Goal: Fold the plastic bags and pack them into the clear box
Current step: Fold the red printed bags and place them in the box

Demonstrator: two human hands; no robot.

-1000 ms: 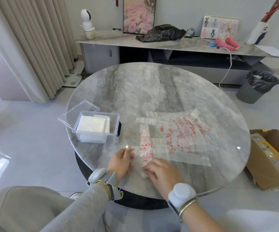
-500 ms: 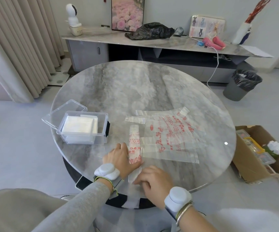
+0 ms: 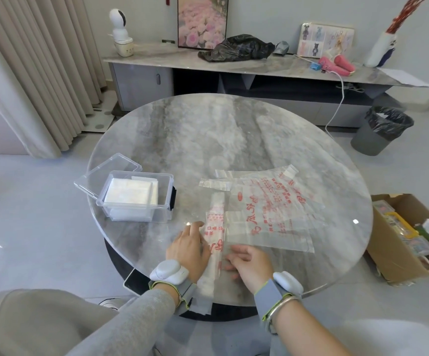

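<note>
A plastic bag with red print, folded into a long narrow strip [image 3: 215, 227], lies on the round marble table [image 3: 234, 140], its near end hanging over the front edge. My left hand [image 3: 189, 249] lies flat along the strip's left side. My right hand [image 3: 249, 262] rests on the table just right of the strip, fingers loosely curled toward it. Unfolded clear bags with red print [image 3: 272, 209] lie spread out to the right. The clear box [image 3: 136, 196] at the left holds a stack of white folded bags, and its lid [image 3: 108, 170] leans open behind it.
A cardboard box [image 3: 398, 242] of items stands on the floor at the right. A lined grey bin [image 3: 383, 129] sits further back. A long console [image 3: 234, 65] behind the table carries a black bag, pictures and a pink tool. Curtains hang at the left.
The strip now lies straighter and narrower. My left hand has slid up along its left side, and my right hand has drawn back to the strip's right near the table edge.
</note>
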